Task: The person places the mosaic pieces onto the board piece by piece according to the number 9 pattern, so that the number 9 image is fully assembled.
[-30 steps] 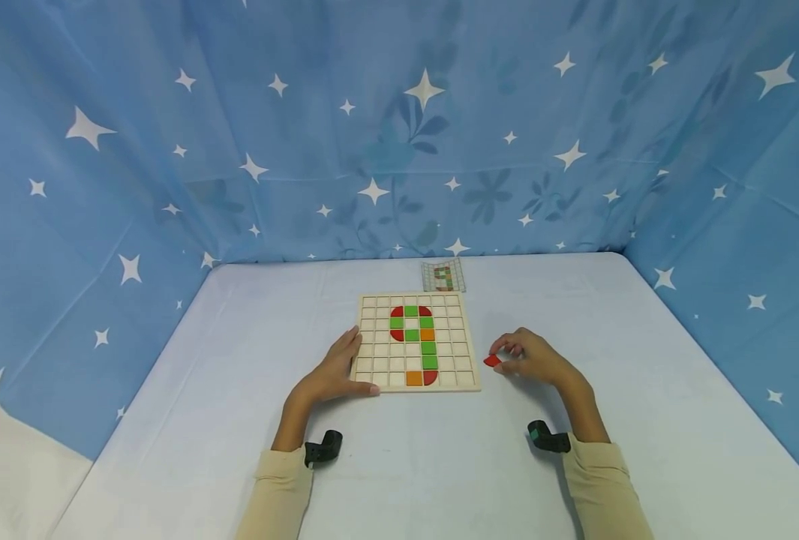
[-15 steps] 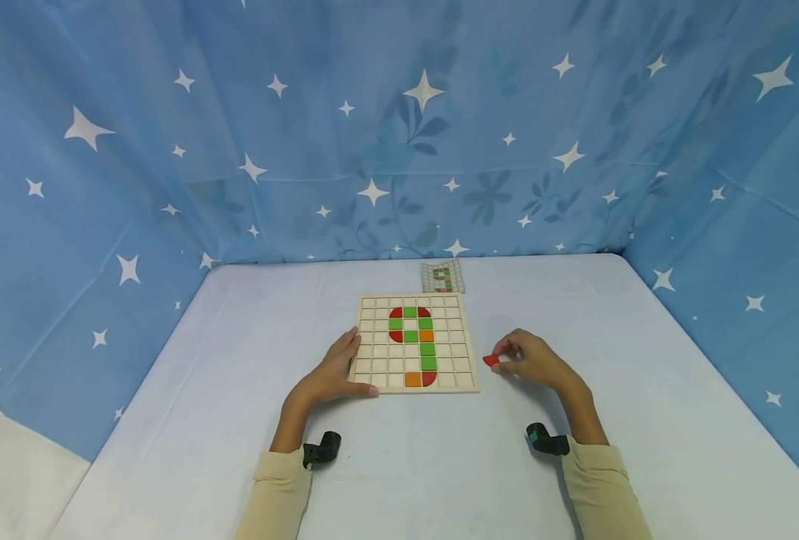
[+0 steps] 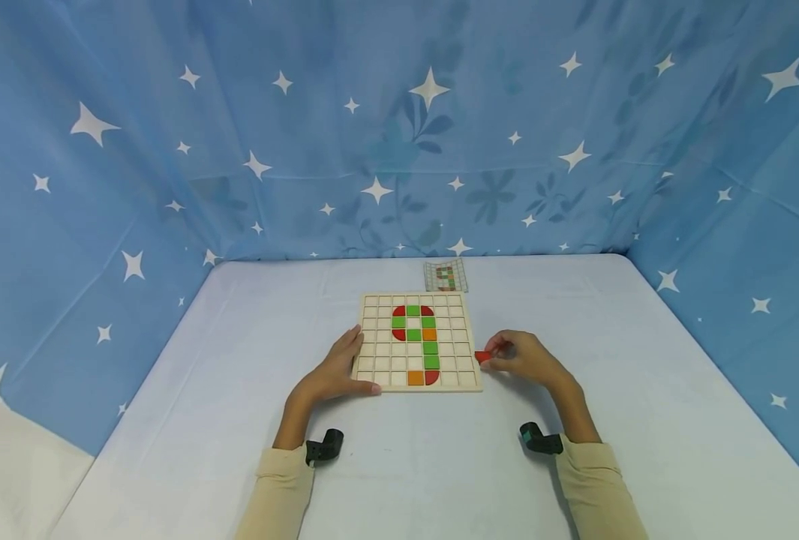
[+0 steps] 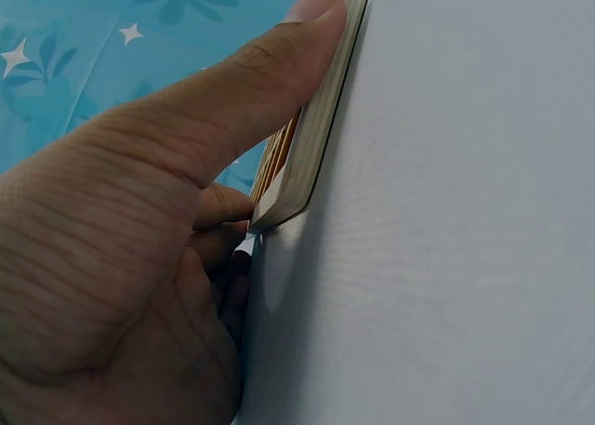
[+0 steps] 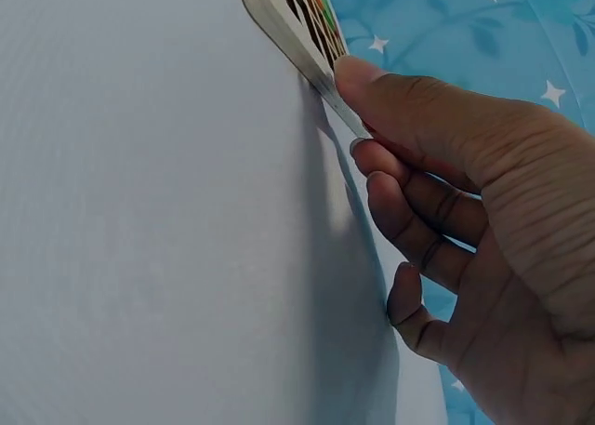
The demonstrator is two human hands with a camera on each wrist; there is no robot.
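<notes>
A wooden grid board lies on the table, with red, green and orange tiles set in it in the shape of a 9. My left hand rests at its near left corner, fingers straight along the left edge and thumb laid along the front edge. Between thumb and fingertips, my right hand pinches a red tile right at the board's right edge. From the right wrist, the thumb overlaps the board's rim, and the tile is mostly hidden behind the fingers.
Behind the board's far edge lies a small pattern card showing the same 9 on a grid. White cloth covers the table. A blue star-printed curtain borders the back and both sides.
My right hand has moved slightly left with the red tile, from beside the board to its right edge. The left hand stays at the corner.
</notes>
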